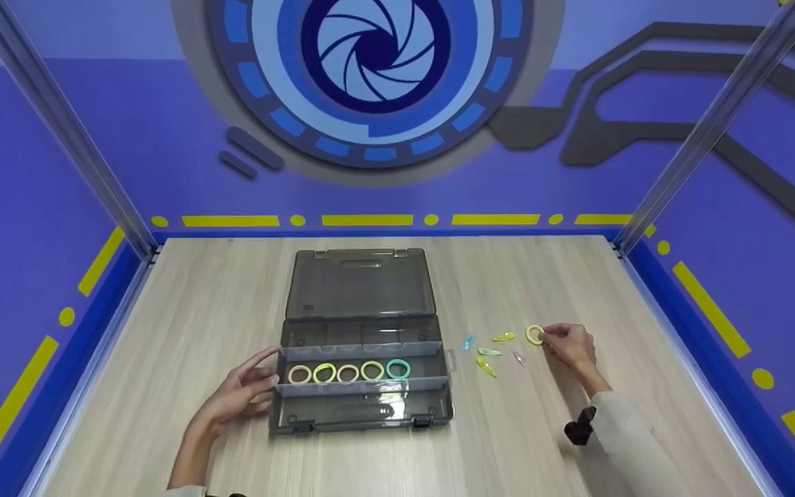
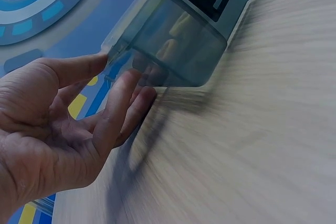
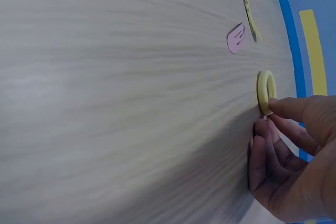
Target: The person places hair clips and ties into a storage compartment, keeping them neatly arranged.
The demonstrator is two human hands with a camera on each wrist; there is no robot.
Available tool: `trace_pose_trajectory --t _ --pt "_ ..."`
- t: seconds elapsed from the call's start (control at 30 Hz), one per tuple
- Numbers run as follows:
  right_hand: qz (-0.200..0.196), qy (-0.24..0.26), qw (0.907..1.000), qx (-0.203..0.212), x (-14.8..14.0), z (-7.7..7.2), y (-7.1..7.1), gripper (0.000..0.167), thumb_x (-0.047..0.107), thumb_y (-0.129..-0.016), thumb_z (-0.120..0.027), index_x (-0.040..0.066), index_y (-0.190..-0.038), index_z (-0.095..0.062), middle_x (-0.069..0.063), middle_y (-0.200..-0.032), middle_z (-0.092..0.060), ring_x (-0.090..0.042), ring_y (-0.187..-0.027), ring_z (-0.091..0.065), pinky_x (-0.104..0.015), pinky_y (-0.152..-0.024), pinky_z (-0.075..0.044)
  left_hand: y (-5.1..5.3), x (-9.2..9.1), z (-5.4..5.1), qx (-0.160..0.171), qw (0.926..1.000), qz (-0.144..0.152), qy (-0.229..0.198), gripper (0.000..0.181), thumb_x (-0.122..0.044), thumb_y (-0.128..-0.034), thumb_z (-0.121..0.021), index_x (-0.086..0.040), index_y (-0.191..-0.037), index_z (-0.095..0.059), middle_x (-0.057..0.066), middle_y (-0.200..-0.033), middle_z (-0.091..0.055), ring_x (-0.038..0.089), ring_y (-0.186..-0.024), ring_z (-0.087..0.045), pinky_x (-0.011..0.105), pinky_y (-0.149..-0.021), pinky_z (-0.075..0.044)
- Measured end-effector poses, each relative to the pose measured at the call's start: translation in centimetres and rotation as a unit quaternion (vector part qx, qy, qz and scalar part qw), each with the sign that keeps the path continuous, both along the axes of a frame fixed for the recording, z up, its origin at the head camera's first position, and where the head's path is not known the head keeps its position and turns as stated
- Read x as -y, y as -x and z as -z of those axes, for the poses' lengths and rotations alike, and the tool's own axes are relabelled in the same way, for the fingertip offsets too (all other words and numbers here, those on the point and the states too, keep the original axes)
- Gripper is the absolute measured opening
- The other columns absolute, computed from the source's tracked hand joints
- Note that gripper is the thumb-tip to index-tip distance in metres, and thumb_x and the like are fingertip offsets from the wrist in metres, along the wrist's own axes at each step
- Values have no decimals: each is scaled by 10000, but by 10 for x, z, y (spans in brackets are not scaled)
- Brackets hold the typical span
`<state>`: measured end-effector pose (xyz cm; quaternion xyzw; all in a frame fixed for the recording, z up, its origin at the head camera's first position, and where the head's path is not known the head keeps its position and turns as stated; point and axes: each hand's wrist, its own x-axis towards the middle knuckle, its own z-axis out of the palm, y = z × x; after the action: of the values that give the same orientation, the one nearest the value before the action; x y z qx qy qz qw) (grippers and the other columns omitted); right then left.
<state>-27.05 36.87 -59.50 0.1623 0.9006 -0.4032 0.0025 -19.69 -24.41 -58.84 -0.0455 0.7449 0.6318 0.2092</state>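
I see the pale yellow ring at the fingertips of the right hand, pinched between thumb and index finger on its near edge, the rest of the band standing out beyond them, right of the clips; I can't tell whether it touches the table. Just left of it I count five small clips: two yellow, one blue, one green and one pink, all lying apart on the wood. Farther left I have one dark see-through box, its lid swung back, the inside split front to back into three long rows. The middle row holds five more rings side by side: peach, yellow-green, peach, yellow and, at the right end, a teal ring. At the box's left end, the left hand has its fingers loosely extended, touching the side wall without wrapping round it.
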Motion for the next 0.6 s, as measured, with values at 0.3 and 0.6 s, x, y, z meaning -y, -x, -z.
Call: trace_pose_trajectory --t 0.3,0.6 --pt "-26 -228 9996 -161 3 -3 -4 222 129 -955 -686 -56 -1063 -745 -160 -927 -754 -131 -697 -622 -200 -564 -459 1 0 -2 -200 9998 34 -1 688 -254 -1008 -656 -195 -1609 -326 254 -1468 -409 272 -1198 -596 357 -856 -576" --pt "-25 -345 9991 -260 4 -2 -9 209 136 -958 -672 -38 -1038 -756 -172 -915 -766 -169 -697 -680 -208 -541 -461 1 -1 1 52 9999 -136 27 679 -250 -1012 -652 -186 -1607 -331 218 -1425 -439 226 -1131 -630 350 -831 -587"
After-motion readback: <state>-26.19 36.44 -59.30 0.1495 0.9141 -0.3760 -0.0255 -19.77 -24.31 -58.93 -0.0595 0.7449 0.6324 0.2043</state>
